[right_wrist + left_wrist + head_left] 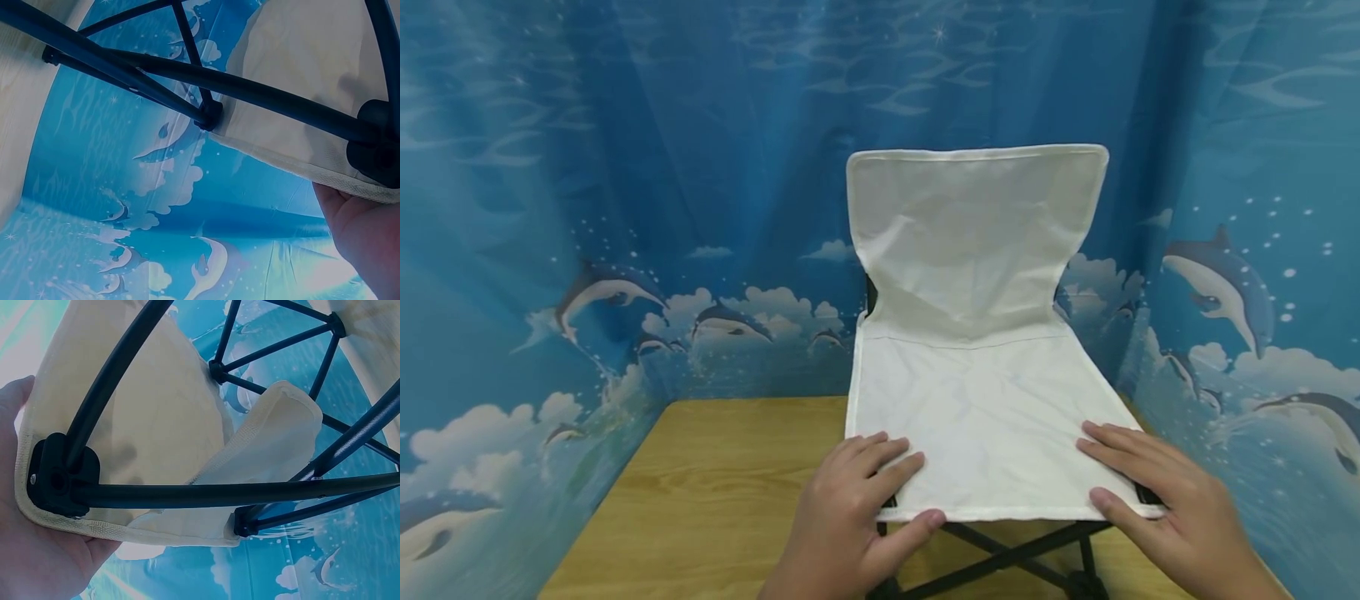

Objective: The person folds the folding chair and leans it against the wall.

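Note:
A folding chair with a white fabric seat [977, 417] and backrest [977, 217] stands unfolded in the head view. My left hand [861, 508] rests on the seat's front left corner, fingers extended over the fabric and thumb along the front edge. At the front right corner lies my right hand [1172, 500], its fingers likewise stretched across the cloth. From below, the left wrist view shows a black corner joint [59, 478] and dark frame tubes [237, 494] under the fabric. The right wrist view shows a similar joint [375, 144] beside my right hand [359, 231].
Under the chair is a wood-grain tabletop [715, 475], which extends to its left. Blue curtains [715, 167] printed with dolphins and clouds hang behind and on both sides. Crossed black legs [1000, 558] show below the seat's front edge.

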`<state>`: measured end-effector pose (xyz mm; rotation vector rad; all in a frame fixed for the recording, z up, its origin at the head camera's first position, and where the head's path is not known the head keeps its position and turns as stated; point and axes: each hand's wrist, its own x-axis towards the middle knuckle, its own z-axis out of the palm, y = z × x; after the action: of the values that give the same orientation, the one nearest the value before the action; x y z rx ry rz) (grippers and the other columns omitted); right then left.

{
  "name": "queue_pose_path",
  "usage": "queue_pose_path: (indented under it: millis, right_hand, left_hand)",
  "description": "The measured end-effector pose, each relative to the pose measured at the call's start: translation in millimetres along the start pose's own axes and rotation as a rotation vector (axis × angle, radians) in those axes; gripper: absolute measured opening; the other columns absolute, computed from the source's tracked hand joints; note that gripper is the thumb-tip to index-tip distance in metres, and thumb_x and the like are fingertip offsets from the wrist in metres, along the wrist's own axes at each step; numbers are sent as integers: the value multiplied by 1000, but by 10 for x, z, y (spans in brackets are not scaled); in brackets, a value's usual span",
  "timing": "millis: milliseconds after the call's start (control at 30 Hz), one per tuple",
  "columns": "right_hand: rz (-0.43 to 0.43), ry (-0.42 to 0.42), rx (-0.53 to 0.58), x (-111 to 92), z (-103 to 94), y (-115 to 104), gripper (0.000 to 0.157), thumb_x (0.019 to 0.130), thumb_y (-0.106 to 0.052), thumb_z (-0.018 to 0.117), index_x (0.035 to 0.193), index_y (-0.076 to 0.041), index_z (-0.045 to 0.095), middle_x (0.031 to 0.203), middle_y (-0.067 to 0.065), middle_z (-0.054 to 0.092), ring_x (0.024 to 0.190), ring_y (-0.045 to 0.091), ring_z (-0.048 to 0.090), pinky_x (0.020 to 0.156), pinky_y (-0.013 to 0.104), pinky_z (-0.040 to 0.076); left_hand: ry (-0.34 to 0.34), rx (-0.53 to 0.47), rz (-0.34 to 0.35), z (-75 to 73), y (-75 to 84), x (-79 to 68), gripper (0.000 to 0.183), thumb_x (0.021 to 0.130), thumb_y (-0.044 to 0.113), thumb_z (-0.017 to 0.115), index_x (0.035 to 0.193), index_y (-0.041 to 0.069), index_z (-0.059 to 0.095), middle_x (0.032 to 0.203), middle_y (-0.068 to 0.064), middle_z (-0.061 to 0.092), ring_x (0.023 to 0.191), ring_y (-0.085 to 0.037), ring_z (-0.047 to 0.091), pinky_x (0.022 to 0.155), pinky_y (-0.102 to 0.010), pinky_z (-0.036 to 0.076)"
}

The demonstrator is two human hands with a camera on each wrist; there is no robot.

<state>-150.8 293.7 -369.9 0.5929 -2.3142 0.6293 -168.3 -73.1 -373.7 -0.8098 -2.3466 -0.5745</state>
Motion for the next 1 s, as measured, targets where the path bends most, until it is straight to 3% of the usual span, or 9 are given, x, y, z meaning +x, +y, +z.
queue_pose_path:
  millis: [267, 533, 1000]
  right_hand:
    - [11, 5, -2, 1, 38, -19, 66, 80, -11, 90, 140, -30, 71, 149, -10, 65, 142, -16, 42, 109, -4, 23]
    - [10, 7, 1, 2, 56, -36, 66, 80, -11, 90, 140, -31, 71, 149, -11, 64, 142, -16, 42, 110, -3, 22]
    - [18, 7, 9, 13, 94, -86, 64, 81, -11, 89, 140, -31, 71, 148, -8, 65, 142, -15, 43, 110, -3, 23]
  left_hand:
    - [11, 14, 7, -5, -26, -17, 50, 98, 70, 60, 133, 37, 73, 134, 13, 71, 129, -14, 66, 105, -46, 57]
    - [63, 15, 57, -4, -55, -30, 47, 98, 64, 64, 133, 33, 74, 132, 8, 73, 125, -19, 68, 101, -49, 58]
    - [96, -6, 53, -25, -95, -62, 46, 96, 62, 69, 131, 33, 75, 131, 8, 73, 124, -18, 69, 100, -49, 59]
